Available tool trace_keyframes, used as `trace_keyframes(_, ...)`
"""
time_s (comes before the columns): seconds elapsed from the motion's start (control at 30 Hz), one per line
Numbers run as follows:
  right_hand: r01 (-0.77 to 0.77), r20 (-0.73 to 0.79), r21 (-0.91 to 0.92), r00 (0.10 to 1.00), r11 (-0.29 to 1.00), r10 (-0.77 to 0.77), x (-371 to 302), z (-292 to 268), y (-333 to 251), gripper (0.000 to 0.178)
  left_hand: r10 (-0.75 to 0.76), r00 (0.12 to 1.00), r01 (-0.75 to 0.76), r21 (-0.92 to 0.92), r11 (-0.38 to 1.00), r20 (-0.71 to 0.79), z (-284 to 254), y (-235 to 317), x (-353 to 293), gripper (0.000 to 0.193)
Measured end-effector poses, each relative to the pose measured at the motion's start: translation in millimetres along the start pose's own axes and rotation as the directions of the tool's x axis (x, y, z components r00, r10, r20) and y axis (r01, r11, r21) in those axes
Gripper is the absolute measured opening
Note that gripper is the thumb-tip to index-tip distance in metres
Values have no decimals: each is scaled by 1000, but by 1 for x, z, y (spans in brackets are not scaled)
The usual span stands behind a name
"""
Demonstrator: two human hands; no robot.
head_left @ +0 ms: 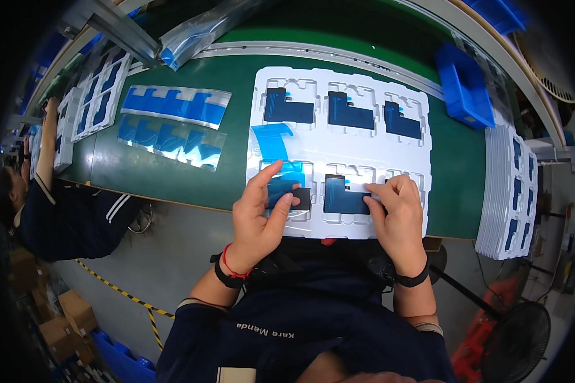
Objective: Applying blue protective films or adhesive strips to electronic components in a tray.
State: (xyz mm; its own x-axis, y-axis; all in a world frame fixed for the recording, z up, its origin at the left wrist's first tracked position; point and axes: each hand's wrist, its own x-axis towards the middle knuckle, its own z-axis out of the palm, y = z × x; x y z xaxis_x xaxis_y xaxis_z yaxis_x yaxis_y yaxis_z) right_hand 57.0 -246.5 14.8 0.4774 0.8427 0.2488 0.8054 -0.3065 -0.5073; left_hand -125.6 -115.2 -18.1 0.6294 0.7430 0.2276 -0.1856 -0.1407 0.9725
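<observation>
From where I stand, the white tray (351,150) sits squarely before the person on the green bench (191,72), close to the near edge, probably so that both hands reach every pocket without stretching. The three dark L-shaped pieces of its far row, left (276,110), middle (342,113) and right (399,125), lie the same way round; the pockets seem shaped to keep them so.

The hands are apart, working over the near row. The right hand (399,207) has thumb and forefinger drawn close at the right end of the near middle piece (337,196), perhaps to steady it by its edge. I cannot tell whether they pinch it or only touch it. The left hand (262,207) is curled over the near left piece (304,200), which it partly covers, its forefinger raised by a loose blue film (274,147). Whether it grips the film is not clear to me. That film reaches across the tray's left side toward the far row. The near right pocket is mostly behind the right hand, so I cannot say what it holds.

Two film sheets, a far one (172,105) and a near one (171,142), lie to the left of the tray, presumably for the left hand's easy reach. On the right, a stack of trays (492,198) stands nested, which likely saves room, near a blue bin (471,113).
</observation>
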Motion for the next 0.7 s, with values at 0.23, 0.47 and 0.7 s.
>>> trace_keyframes(0.23,13,-8,56,1000,998,-13,0,1,2,12,9,1000,-9,-7,1000,-20,2,1,1,45)
trace_keyframes(0.47,30,138,115,989,993,-46,-6,-6,-10,12,8,1000,-8,11,1000,-23,1,0,0,44)
trace_keyframes(0.7,33,101,100,994,994,-43,-8,-1,-7,11,-7,999,5,42,999,36,-3,-1,-1,46)
